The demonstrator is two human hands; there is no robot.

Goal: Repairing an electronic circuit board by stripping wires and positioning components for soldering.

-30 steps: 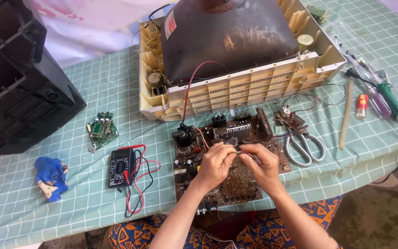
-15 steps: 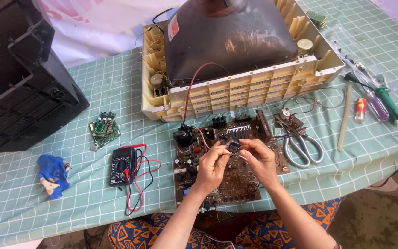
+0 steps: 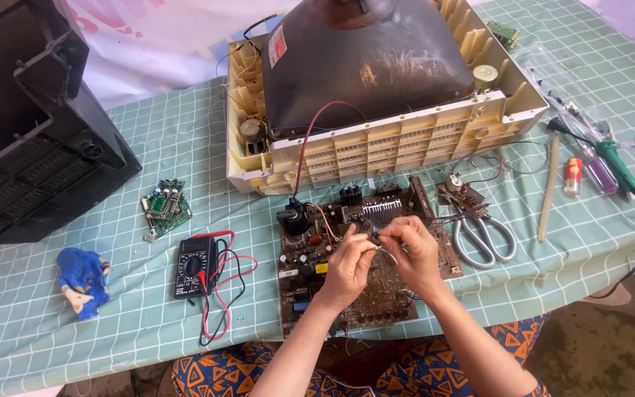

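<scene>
Fingertips of left hand and right hand pinch a small dark round part, thin lead trailing toward the right hand, raised just above the brown board, whose long axis runs from near edge toward the tube.

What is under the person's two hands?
A brown circuit board lies on the checked tablecloth under the left hand and right hand. The hands hide the board parts beneath them.

Matt checked cloth, dusty plastic casing
</scene>
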